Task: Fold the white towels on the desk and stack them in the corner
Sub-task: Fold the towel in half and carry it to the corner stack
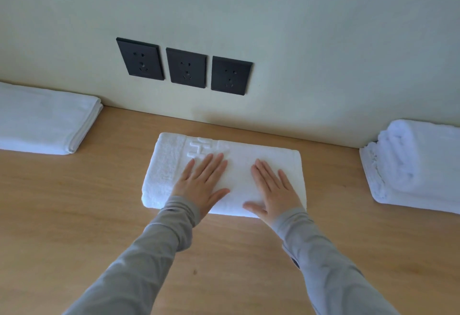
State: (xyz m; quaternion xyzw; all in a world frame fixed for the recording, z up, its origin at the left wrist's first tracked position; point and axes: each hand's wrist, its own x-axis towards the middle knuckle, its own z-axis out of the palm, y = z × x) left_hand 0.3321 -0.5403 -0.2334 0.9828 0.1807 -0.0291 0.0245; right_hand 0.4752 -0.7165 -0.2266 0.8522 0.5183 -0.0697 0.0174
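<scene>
While the fingers (pixel 217 164) of both hands are held straight and spread, nothing is gripped: the left hand (pixel 201 186) and right hand (pixel 275 189) are pressed flat on the towel (pixel 169 165), which is laid folded on the desk (pixel 74 215) just below the sockets (pixel 186 68). The palms are best swept outward, so that the fold is flattened and its edges kept square. Bare wood is left down-left of the sockets up to a folded stack (pixel 42 120), and down-right up to a rumpled pile (pixel 418 163).
</scene>
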